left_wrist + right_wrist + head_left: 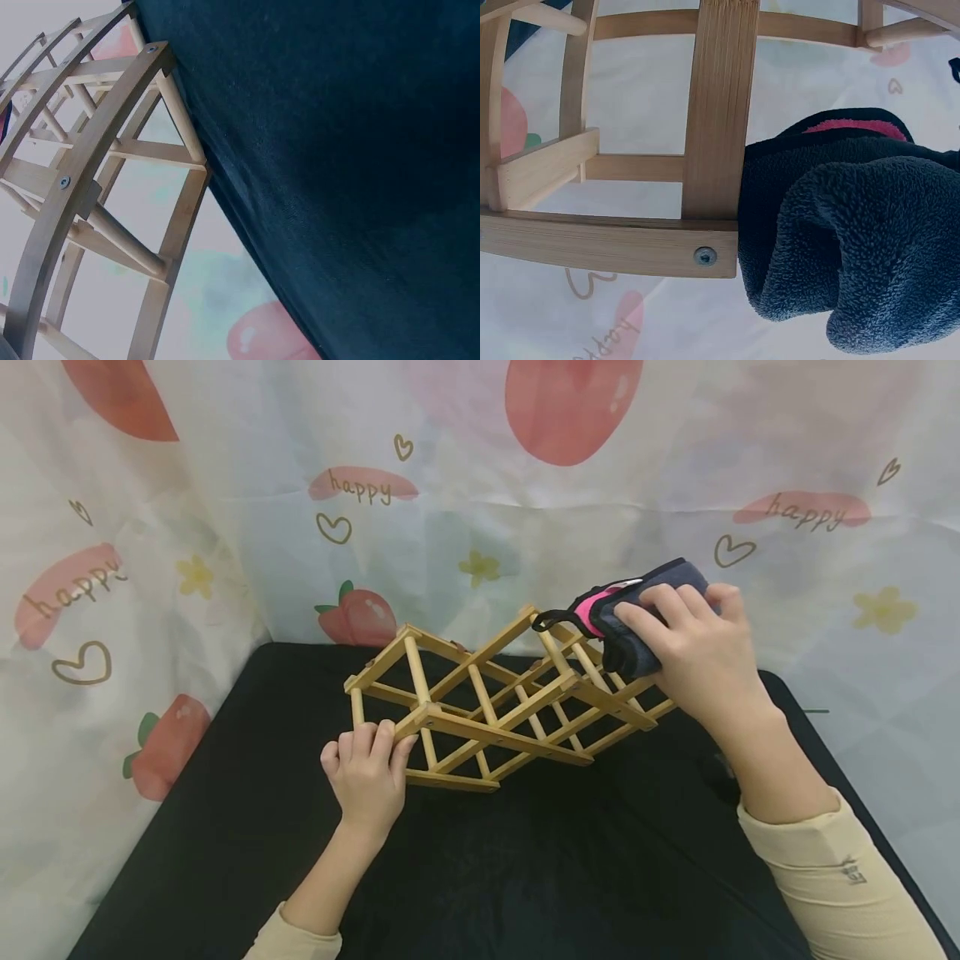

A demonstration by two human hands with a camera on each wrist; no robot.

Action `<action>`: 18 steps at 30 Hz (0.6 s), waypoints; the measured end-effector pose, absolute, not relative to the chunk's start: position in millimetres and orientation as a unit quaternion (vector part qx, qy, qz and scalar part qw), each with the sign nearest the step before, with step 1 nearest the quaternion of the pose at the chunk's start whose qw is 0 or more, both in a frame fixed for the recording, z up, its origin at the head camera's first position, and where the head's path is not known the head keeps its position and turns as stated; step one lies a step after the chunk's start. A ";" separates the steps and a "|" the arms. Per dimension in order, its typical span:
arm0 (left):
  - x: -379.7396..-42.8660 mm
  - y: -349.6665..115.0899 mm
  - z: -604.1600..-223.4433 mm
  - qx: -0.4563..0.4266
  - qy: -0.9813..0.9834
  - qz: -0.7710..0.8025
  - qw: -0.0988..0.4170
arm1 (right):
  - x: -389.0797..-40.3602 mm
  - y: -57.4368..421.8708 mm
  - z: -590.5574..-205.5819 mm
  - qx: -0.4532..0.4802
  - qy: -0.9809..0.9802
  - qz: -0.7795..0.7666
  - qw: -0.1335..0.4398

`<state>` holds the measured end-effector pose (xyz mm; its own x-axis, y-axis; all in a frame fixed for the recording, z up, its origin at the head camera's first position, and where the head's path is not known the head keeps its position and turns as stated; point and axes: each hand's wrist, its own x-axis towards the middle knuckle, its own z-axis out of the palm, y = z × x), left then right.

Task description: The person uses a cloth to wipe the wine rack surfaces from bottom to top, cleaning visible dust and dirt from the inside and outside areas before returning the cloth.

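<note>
A folding wooden lattice rack (487, 693) with round dowels stands on the black table. At its near left corner my left hand (367, 777) grips the rack, fingers curled over a bar. My right hand (693, 652) holds a bunched dark blue cleaning cloth (633, 643) with black edging, a pink patch and a hanging loop, over the rack's right end. In the right wrist view the fuzzy cloth (885, 232) lies right beside a rack slat (720, 112). The left wrist view shows the rack's slats and dowels (124, 240), but not the hand.
Black fabric covers the table (525, 868). Behind and at the sides hangs a pale curtain (247, 527) printed with fruit, flowers and hearts. A small dark object (720, 774) sits on the table near the right forearm.
</note>
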<state>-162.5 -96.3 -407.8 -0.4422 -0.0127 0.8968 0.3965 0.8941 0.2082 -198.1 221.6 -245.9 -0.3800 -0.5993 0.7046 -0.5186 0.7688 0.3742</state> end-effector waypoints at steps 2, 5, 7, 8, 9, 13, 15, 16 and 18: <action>-162.3 -94.3 -408.3 -0.118 -0.825 -0.199 0.516 | -198.5 222.7 -246.0 0.332 -0.830 -0.041 0.447; -163.1 -92.8 -408.8 -0.117 -0.823 -0.203 0.518 | -198.2 223.0 -245.3 0.329 -0.832 -0.036 0.446; -164.4 -92.4 -408.8 -0.115 -0.820 -0.205 0.522 | -197.8 223.0 -244.6 0.326 -0.835 -0.036 0.441; -165.3 -92.1 -408.8 -0.113 -0.819 -0.206 0.523 | -197.5 223.2 -244.1 0.325 -0.838 -0.036 0.437; -166.3 -91.4 -408.7 -0.112 -0.818 -0.208 0.524 | -197.2 223.5 -243.3 0.324 -0.841 -0.037 0.432; -169.7 -86.7 -408.8 -0.105 -0.821 -0.211 0.521 | -197.0 224.9 -241.0 0.319 -0.850 -0.042 0.418; -169.7 -83.6 -409.1 -0.103 -0.823 -0.212 0.517 | -197.4 224.8 -240.8 0.316 -0.850 -0.042 0.418; -169.2 -81.9 -409.2 -0.102 -0.824 -0.212 0.516 | -197.6 224.9 -240.8 0.315 -0.851 -0.043 0.417; -168.0 -79.4 -409.8 -0.103 -0.824 -0.213 0.514 | -198.0 225.4 -240.8 0.314 -0.852 -0.041 0.417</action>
<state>-168.0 -79.4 -409.8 -0.4498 -0.0496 0.8917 0.3887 0.8881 0.2455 -198.0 225.4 -240.8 -0.4554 -0.5692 0.6846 -0.5002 0.7997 0.3321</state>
